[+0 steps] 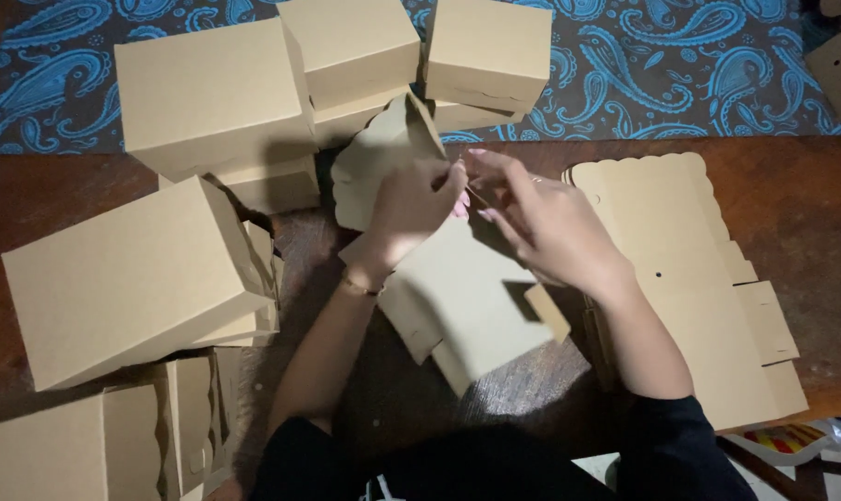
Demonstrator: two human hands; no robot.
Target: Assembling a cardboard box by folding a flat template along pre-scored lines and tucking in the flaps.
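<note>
Closest in, black sleeves (666, 445) covered both arms down at the bottom edge. Just up from those, the left hand (411, 209) was wrapped around a half-folded cardboard blank (458, 297), fingers curled over its upper flap, and the blank hung below and between both hands. The right hand (541, 227) sat just beside the left, fingertips pinching a small tab of the same blank. Right of that hand lay a stack of flat blanks (689, 278) on the wooden table (828, 223). Left of the left hand and beyond both were finished boxes (133, 278), and past those a blue paisley cloth (643, 83).
</note>
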